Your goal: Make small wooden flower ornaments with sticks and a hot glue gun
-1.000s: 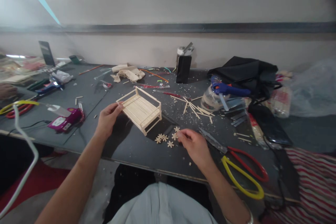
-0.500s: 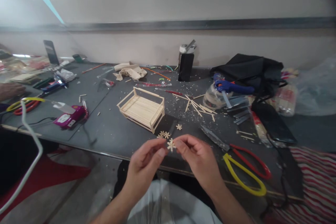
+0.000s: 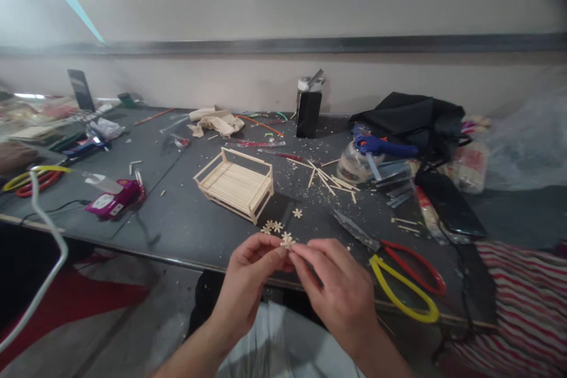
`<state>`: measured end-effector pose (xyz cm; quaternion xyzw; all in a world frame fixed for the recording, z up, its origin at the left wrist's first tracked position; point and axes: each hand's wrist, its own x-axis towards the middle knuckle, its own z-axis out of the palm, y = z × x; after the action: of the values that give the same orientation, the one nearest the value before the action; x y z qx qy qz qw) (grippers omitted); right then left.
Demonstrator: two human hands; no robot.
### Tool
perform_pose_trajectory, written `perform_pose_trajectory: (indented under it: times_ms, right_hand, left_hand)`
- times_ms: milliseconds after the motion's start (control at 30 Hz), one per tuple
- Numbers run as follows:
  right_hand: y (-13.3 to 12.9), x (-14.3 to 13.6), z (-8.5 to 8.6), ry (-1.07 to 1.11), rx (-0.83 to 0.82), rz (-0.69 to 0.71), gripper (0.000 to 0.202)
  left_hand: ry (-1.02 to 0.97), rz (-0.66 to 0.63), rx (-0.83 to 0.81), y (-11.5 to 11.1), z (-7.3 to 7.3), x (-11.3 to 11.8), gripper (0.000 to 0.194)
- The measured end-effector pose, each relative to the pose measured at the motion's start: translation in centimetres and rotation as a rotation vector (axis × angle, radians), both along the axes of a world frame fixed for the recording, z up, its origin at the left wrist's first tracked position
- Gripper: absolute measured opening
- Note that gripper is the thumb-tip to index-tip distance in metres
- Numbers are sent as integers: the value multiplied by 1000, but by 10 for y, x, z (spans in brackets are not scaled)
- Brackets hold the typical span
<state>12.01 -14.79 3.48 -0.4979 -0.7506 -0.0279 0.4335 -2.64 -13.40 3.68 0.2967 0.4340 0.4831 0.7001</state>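
Between my two hands, at the near edge of the dark table, is a small wooden star-shaped piece (image 3: 287,240). The fingertips of my left hand (image 3: 254,266) pinch it from the left. My right hand (image 3: 334,271) pinches at its right side, thumb and forefinger together. Just beyond lie several similar stars (image 3: 277,226) in a cluster, and a single star (image 3: 297,212) sits apart to the right. A small rectangular frame of wooden sticks (image 3: 234,183) stands behind them, with low rails around a slatted floor.
To the right lie large scissors (image 3: 405,274) with red and yellow handles, loose sticks (image 3: 330,177), a blue glue gun (image 3: 385,144) and a phone (image 3: 452,204). A purple device (image 3: 113,199) is at left. A person's hand (image 3: 16,155) rests at the far left.
My hands have come closer together around the small star, and my right fingertips now meet it near my left ones. The whole view has shifted slightly.
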Motion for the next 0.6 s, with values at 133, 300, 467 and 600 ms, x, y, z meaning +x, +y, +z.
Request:
perform_pose_trajectory:
  times_ms: [133, 300, 467, 600]
  right_hand:
    - [-1, -2, 2, -9, -19, 2, 9]
    - [-2, 0, 6, 20, -90, 20, 12]
    - [0, -5, 2, 36, -64, 22, 15]
    - [-5, -8, 9, 223, -126, 42, 14]
  left_hand:
    - [108, 3, 90, -3, 0, -2, 12]
    - [373, -49, 345, -5, -1, -6, 7]
    - [422, -71, 318, -3, 3, -5, 8]
    - [240, -55, 135, -2, 2, -4, 11]
